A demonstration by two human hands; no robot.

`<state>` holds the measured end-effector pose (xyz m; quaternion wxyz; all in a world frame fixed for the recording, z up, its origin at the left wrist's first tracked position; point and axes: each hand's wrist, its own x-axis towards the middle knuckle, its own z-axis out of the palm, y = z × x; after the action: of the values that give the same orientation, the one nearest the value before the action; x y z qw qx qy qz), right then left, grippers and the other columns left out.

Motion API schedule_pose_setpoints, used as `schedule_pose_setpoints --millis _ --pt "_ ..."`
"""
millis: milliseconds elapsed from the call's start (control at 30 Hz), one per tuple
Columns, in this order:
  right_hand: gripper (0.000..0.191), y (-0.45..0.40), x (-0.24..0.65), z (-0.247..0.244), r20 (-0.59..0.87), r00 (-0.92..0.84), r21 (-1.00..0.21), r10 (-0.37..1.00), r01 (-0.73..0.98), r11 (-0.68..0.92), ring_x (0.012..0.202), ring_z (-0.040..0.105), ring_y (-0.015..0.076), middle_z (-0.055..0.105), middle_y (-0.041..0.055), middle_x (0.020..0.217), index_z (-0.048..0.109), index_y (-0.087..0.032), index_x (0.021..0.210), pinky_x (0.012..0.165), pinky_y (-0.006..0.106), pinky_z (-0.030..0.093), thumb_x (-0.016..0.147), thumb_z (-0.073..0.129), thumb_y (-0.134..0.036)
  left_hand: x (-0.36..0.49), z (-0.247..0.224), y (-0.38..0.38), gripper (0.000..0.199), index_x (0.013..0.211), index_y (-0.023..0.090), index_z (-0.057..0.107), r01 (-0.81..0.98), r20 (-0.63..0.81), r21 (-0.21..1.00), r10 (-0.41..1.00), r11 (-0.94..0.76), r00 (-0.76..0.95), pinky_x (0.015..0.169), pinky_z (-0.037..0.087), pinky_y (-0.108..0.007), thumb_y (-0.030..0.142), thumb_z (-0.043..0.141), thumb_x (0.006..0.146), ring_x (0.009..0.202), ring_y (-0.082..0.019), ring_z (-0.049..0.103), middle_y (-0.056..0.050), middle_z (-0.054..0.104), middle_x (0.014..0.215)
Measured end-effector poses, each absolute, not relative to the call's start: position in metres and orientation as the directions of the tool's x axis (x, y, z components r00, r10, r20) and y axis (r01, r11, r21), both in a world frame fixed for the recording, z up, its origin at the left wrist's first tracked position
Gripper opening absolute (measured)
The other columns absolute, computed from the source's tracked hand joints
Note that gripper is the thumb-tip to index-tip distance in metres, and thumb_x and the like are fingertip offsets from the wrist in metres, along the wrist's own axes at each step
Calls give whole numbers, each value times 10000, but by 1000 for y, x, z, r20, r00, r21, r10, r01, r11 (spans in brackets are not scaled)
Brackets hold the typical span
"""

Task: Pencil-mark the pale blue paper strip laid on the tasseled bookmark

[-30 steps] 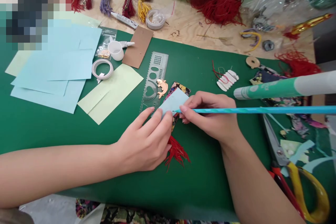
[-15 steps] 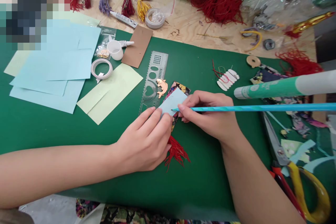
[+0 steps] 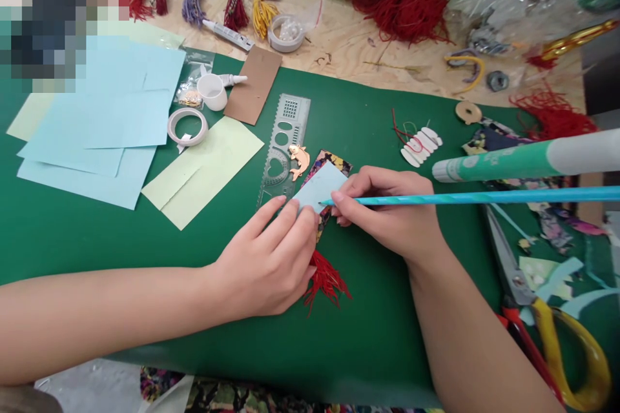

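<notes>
My right hand (image 3: 387, 206) pinches a long blue pencil (image 3: 465, 198), its tip resting on a small light-blue paper (image 3: 320, 186). That paper lies at an angle over a flowered fabric piece (image 3: 323, 222), from whose lower end a red tassel (image 3: 329, 281) spreads. My left hand (image 3: 276, 258) presses the paper's lower left part with its fingers close together; the thumb is partly hidden. Just beyond its fingertips are a clear stencil ruler (image 3: 283, 135) and a golden fish charm (image 3: 299, 162).
Scissors (image 3: 517, 281) lie by my right forearm, under a green glue tube (image 3: 513, 161). Blue papers (image 3: 106, 110), a tape roll (image 3: 188, 127), a green paper (image 3: 203, 168) and a white cup (image 3: 212, 91) are at the left. A thread card (image 3: 420, 147) sits at right.
My right hand and the pencil tip have shifted very slightly to the right on the blue paper. The left hand stays in place.
</notes>
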<state>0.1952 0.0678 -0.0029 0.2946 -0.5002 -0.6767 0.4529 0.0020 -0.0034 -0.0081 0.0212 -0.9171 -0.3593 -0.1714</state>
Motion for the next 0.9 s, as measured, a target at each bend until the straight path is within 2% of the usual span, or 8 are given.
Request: schedule_pose_setpoints --millis 733,900 --pt "300 68 195 -3 -39 -303 -905 952 414 94 440 559 137 623 -10 538 512 -220 547 417 274 449 738 743 -233 2 -9 -4 425 1169 -15 642 665 341 84 648 -742 681 1000 436 -470 278 453 926 1089 -322 609 -185 651 1185" --pt "326 69 194 -2 -46 -325 -900 945 423 102 444 551 132 610 -16 545 500 -225 538 414 270 448 726 763 -268 3 -8 -4 423 1167 -9 644 669 337 78 652 -739 680 1000 438 -469 282 445 932 1094 -315 606 -183 649 1188"
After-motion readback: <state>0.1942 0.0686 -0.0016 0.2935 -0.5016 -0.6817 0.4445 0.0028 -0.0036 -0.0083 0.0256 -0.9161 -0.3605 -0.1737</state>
